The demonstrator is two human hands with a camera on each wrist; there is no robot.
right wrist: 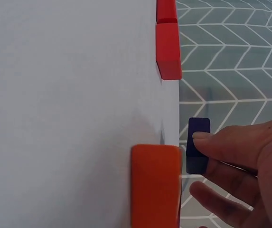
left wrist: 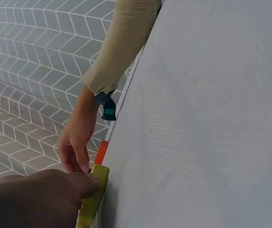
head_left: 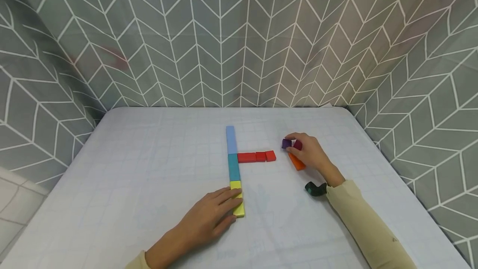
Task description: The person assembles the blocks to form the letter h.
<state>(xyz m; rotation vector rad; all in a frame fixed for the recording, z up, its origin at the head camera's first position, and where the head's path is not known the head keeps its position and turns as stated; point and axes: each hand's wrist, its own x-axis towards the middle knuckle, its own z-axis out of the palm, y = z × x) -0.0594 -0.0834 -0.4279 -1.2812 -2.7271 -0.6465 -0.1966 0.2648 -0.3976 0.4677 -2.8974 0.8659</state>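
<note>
My left hand (head_left: 207, 215) rests with extended fingers over the yellow pieces (head_left: 239, 211) at the near end of a column of blocks. Above them in that column lie a teal block (head_left: 234, 167) and a light blue block (head_left: 231, 139). A row of red blocks (head_left: 247, 157) branches rightward from the teal one. Farther right, my right hand (head_left: 313, 152) pinches a small purple block (right wrist: 199, 126) between thumb and fingers. Close under this hand are an orange block (head_left: 296, 162) and a dark red block (head_left: 297, 145), partly covered by the fingers.
Everything lies on a white-covered table (head_left: 149, 157). Behind it and along the sides hang grey curtains (head_left: 231, 45) with a white chevron pattern. A dark green strap (head_left: 315, 189) sits at the right wrist, by the beige sleeve (head_left: 366, 223).
</note>
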